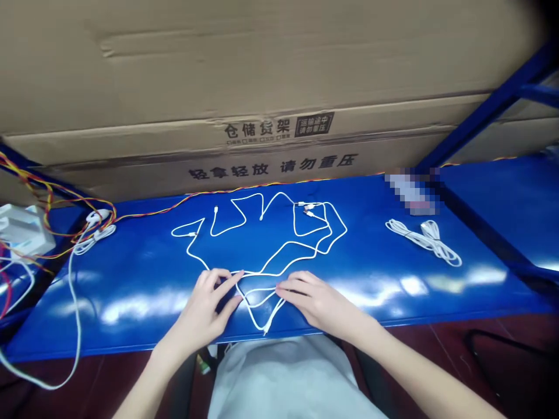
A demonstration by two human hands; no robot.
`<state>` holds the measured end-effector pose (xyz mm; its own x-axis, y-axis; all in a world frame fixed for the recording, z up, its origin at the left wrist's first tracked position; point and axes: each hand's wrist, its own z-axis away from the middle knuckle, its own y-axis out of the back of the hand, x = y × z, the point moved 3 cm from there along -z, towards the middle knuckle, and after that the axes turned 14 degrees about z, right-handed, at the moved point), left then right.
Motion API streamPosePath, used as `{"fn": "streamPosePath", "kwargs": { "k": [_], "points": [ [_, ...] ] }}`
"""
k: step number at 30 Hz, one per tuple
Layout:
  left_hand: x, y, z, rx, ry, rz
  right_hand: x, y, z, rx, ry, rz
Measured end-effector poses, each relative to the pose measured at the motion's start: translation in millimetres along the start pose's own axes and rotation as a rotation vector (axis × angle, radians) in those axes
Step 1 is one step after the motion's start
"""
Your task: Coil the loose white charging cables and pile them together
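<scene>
Several white charging cables (301, 243) lie loosely tangled on the blue shelf top (144, 262), with small plugs at the far right of the tangle and a few elsewhere. My left hand (209, 305) rests at the near left of the tangle, thumb and index finger apart, the index fingertip touching a cable strand. My right hand (312, 299) pinches a white cable (257, 304) between its fingertips, just above the surface. From those fingertips, loops run towards the left hand and down to a cable end (265, 331) near the front edge.
A bundled white cable (423, 241) lies at the right, below a blurred-out item (413, 193). At the left are a coiled white cord (95, 237), red and yellow wires (152, 210) and a white box-like device (26, 233). A large cardboard box (262, 70) stands behind.
</scene>
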<state>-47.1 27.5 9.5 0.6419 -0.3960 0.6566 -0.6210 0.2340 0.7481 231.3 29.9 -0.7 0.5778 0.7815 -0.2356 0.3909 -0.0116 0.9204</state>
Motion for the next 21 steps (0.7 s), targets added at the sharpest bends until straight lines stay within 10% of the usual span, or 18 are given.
{"fn": "streamPosePath", "kwargs": {
  "k": [13, 21],
  "points": [
    [29.6, -10.4, 17.6, 0.419, 0.044, -0.042, -12.3, 0.4, -17.3, 0.004, 0.08, 0.085],
    [44.8, -30.1, 14.7, 0.162, -0.041, -0.116, -17.9, -7.2, -18.1, -0.004, 0.141, 0.034]
  ]
}}
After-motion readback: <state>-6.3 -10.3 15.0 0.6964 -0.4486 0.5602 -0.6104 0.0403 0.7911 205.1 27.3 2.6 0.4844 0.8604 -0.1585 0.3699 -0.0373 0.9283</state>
